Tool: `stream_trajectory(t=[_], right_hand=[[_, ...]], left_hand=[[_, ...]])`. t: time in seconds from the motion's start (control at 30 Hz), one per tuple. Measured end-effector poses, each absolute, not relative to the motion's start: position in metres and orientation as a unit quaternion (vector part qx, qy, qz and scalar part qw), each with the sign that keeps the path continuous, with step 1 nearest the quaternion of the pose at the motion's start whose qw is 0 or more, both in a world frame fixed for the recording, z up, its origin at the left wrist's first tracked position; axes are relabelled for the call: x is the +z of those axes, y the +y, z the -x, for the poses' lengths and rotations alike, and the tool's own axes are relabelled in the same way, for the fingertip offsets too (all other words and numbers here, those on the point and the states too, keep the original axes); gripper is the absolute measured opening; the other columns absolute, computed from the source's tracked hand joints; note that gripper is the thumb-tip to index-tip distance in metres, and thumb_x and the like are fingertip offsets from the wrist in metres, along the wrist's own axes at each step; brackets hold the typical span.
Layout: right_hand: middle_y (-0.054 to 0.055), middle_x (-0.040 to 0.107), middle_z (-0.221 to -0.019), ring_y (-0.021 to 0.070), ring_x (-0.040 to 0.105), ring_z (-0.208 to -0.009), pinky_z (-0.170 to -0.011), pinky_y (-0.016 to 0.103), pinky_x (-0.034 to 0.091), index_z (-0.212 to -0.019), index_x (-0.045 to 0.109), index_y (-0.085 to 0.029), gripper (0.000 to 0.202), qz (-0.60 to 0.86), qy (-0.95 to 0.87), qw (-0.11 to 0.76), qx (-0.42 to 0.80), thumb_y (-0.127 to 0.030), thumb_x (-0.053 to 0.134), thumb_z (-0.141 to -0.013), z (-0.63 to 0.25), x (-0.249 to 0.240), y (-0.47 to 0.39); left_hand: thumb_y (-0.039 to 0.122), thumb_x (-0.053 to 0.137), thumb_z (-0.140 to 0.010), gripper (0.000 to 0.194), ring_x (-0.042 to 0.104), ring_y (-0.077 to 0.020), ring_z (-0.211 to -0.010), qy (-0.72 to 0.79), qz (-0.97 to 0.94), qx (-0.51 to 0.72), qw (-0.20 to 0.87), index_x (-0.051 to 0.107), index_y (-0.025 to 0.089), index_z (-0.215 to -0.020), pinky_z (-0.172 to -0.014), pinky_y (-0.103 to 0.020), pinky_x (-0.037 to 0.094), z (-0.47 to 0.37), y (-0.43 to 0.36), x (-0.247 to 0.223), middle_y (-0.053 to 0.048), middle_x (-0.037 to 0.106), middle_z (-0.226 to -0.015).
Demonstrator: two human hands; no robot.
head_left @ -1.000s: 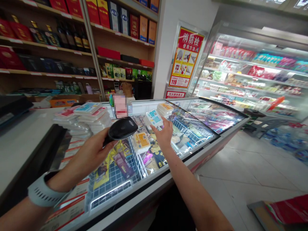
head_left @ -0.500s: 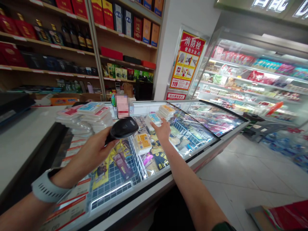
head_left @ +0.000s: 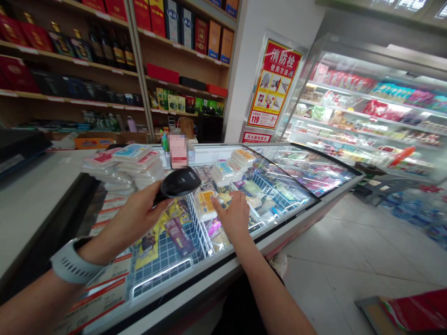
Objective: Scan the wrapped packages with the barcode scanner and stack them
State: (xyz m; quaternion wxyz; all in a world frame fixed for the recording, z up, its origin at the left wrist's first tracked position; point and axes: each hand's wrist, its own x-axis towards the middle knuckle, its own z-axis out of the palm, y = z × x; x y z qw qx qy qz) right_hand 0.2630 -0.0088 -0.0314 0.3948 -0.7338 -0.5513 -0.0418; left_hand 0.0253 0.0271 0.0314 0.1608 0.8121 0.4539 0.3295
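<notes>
My left hand (head_left: 141,211), with a pale watch band (head_left: 75,265) at its wrist, is wrapped round the handle of a black barcode scanner (head_left: 180,181). The scanner's head points forward over the freezer. My right hand (head_left: 233,214) has its fingers apart and holds nothing. Its thumb is beside an orange-labelled plastic pack (head_left: 205,201); whether they touch I cannot tell. Just beyond it stand blue-labelled packs (head_left: 223,170) and another orange-labelled stack (head_left: 242,157). Several more packs with red and blue labels (head_left: 132,153) are piled at the left.
Wrapped ice creams (head_left: 178,232) lie in wire baskets inside the freezer, whose front rim (head_left: 167,304) runs across. Price tags (head_left: 101,293) line the left. At left is a counter (head_left: 38,181). Bottle shelves (head_left: 115,70) and a lit refrigerated case (head_left: 377,111) stand behind.
My right hand has moved back from the blue-labelled packs toward me, down beside the nearer orange-labelled pack. The left hand still holds the scanner in nearly the same place.
</notes>
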Motion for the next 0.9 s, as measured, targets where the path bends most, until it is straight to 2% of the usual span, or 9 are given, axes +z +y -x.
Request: stream_trajectory(t=[0.17,0.33,0.4,0.5,0.7,0.9], right_hand=[[0.028,0.054,-0.135,0.0434,0.051,-0.126,-0.105,0.061,0.036,-0.113,0.061,-0.008,0.075,0.743,-0.565,0.352,-0.069,-0.073,0.065,-0.075,-0.235,-0.037,-0.022],[0.031,0.052,-0.138,0.0457,0.049,-0.129,-0.109,0.065,0.029,-0.115,0.061,-0.006,0.083,0.748,-0.563,0.341,-0.089,-0.076,0.067,-0.070,-0.230,-0.043,-0.018],[0.031,0.053,-0.138,0.0453,0.048,-0.130,-0.111,0.065,0.028,-0.115,0.062,-0.006,0.082,0.747,-0.566,0.337,-0.095,-0.074,0.069,-0.069,-0.230,-0.044,-0.018],[0.028,0.054,-0.138,0.0434,0.049,-0.129,-0.112,0.065,0.026,-0.112,0.063,-0.007,0.071,0.746,-0.570,0.332,-0.093,-0.065,0.073,-0.071,-0.231,-0.044,-0.020],[0.022,0.059,-0.133,0.0387,0.054,-0.125,-0.112,0.061,0.030,-0.111,0.062,-0.011,0.056,0.741,-0.576,0.338,-0.072,-0.052,0.076,-0.074,-0.238,-0.041,-0.025],[0.021,0.059,-0.134,0.0334,0.052,-0.128,-0.116,0.059,0.025,-0.118,0.056,-0.013,0.052,0.688,-0.603,0.370,-0.159,-0.043,0.074,-0.080,-0.261,-0.028,-0.018]], left_hand=[[0.044,0.044,-0.085,0.043,0.063,-0.0265,-0.092,0.463,-0.808,0.325,0.162,0.057,0.015,-0.113,-0.088,-0.040,0.048,-0.026,0.027,0.030,-0.009,0.069,-0.099],[0.045,0.044,-0.086,0.044,0.062,-0.0268,-0.093,0.466,-0.808,0.323,0.162,0.056,0.014,-0.115,-0.090,-0.040,0.048,-0.026,0.028,0.029,-0.009,0.068,-0.099],[0.045,0.044,-0.086,0.045,0.062,-0.0267,-0.094,0.463,-0.809,0.324,0.161,0.056,0.015,-0.116,-0.090,-0.040,0.048,-0.026,0.028,0.029,-0.009,0.068,-0.099],[0.045,0.045,-0.086,0.046,0.063,-0.0269,-0.095,0.460,-0.810,0.325,0.162,0.056,0.014,-0.118,-0.090,-0.040,0.048,-0.026,0.027,0.029,-0.010,0.068,-0.102],[0.042,0.044,-0.086,0.044,0.063,-0.0273,-0.097,0.455,-0.811,0.325,0.172,0.056,0.014,-0.119,-0.089,-0.040,0.048,-0.024,0.028,0.028,-0.011,0.068,-0.107],[0.040,0.045,-0.088,0.039,0.062,-0.0256,-0.094,0.447,-0.814,0.331,0.166,0.057,0.015,-0.114,-0.087,-0.038,0.047,-0.023,0.029,0.027,-0.010,0.068,-0.108]])
